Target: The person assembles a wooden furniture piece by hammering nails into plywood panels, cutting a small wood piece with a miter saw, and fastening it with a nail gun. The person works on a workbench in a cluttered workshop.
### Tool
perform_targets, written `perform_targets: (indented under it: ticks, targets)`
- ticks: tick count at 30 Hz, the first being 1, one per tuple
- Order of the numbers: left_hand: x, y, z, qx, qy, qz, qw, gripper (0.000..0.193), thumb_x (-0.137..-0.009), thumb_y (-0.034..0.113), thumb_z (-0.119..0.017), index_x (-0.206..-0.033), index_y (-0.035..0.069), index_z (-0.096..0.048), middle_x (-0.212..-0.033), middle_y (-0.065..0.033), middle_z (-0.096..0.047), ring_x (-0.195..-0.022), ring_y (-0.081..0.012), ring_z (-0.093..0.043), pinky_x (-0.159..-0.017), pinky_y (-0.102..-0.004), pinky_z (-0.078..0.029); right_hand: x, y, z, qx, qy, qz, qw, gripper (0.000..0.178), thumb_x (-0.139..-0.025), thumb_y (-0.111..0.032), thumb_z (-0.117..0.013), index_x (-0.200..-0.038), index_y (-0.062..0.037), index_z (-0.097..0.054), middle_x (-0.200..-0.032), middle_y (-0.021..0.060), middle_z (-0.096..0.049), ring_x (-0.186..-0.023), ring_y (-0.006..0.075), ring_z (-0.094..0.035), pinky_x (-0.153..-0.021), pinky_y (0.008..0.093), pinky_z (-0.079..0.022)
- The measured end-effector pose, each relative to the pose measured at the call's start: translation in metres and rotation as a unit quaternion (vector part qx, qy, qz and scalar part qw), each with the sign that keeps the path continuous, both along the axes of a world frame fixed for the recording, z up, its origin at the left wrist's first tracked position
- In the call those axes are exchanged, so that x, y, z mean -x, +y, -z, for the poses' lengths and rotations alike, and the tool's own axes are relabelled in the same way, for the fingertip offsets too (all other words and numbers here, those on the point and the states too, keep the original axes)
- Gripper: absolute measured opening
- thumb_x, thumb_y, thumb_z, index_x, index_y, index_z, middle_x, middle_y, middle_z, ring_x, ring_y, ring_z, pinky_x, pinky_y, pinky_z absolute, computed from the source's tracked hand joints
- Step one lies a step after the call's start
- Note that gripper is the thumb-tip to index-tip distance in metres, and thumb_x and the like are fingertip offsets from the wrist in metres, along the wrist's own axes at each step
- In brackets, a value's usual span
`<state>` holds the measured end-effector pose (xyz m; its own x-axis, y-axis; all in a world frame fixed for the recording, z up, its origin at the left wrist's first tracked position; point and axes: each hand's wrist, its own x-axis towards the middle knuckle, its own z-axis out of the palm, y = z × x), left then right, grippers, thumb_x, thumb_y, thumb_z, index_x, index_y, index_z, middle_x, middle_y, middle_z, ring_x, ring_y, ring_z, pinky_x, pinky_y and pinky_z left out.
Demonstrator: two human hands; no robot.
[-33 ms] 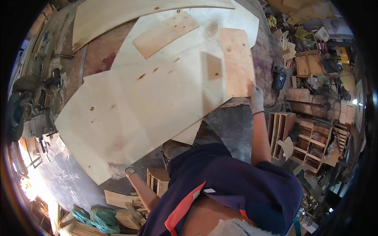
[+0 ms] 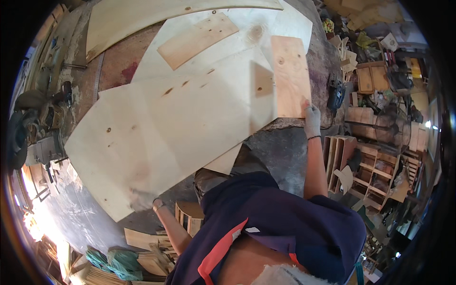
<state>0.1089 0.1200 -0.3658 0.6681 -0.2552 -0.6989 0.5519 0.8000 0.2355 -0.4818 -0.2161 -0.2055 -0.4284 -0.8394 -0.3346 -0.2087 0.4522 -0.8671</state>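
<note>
My right hand [image 2: 312, 122], in a pale glove, grips the near right corner of a narrow plywood board [image 2: 290, 78]. That board stands out over the right end of a large pale plywood sheet [image 2: 185, 123] and casts a shadow on it. My left hand [image 2: 142, 200], gloved too, is at the near left edge of the large sheet, its fingers smeared by motion. A smaller plywood piece [image 2: 197, 42] lies farther back on another pale sheet [image 2: 156, 54] under the large one.
A long plywood strip [image 2: 142, 19] crosses the far side of the worktable. On its right side lies a dark blue power tool [image 2: 336, 96]. A standing fan [image 2: 387, 124] and wooden shelf frames [image 2: 375, 171] are at the right. Machinery with a toothed blade [image 2: 20, 154] stands left.
The narrow board and my right hand have shifted slightly to the right. My left hand has moved a little over the sheet's near edge.
</note>
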Motion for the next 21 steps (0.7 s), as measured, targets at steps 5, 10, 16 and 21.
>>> perform_targets:
  ticks: [5, 10, 16, 21]
  targets:
    - [0.212, -0.145, -0.024, -0.498, -0.601, 0.439, 0.446, 0.112, -0.078, 0.055, -0.085, -0.162, 0.004, -0.033, -0.166, -0.0188, -0.034, -0.154, -0.0333, -0.031, -0.125, -0.0533, -0.029, 0.098, -0.015, 0.037, 0.010, 0.086, -0.048, 0.995, 0.044, -0.106, -0.041, -0.063, -0.100, 0.0011, -0.075, -0.070, -0.0015, -0.058, -0.059, 0.0082, -0.049, -0.055, 0.0279, -0.041]
    - [0.396, -0.260, -0.051, -0.336, -0.751, 0.565, 0.066, 0.114, -0.077, 0.060, -0.079, -0.164, 0.008, -0.028, -0.172, -0.0179, -0.024, -0.161, -0.0382, -0.015, -0.129, -0.0561, -0.011, 0.154, -0.063, 0.089, -0.010, 0.068, -0.111, 0.991, 0.044, -0.106, -0.043, -0.062, -0.088, -0.0031, -0.072, -0.065, -0.0038, -0.053, -0.058, 0.0073, -0.046, -0.055, 0.0312, -0.038]
    - [0.431, -0.302, -0.025, -0.427, -0.763, 0.477, -0.083, 0.109, -0.078, 0.062, -0.075, -0.163, 0.009, -0.032, -0.171, -0.0162, -0.027, -0.160, -0.0389, -0.018, -0.128, -0.0588, -0.012, 0.182, -0.103, 0.121, 0.006, -0.023, -0.178, 0.984, 0.045, -0.104, -0.041, -0.065, -0.096, 0.0020, -0.075, -0.076, -0.0036, -0.061, -0.068, 0.0073, -0.052, -0.061, 0.0284, -0.042]
    - [0.411, -0.345, -0.018, -0.459, -0.749, 0.474, -0.060, 0.105, -0.086, 0.075, -0.060, -0.164, 0.011, -0.031, -0.172, -0.0144, -0.026, -0.160, -0.0353, -0.020, -0.129, -0.0556, -0.014, 0.179, -0.143, 0.131, 0.001, -0.038, -0.217, 0.975, 0.042, -0.106, -0.040, -0.063, -0.095, -0.0001, -0.072, -0.079, -0.0020, -0.062, -0.070, 0.0085, -0.053, -0.062, 0.0310, -0.044]
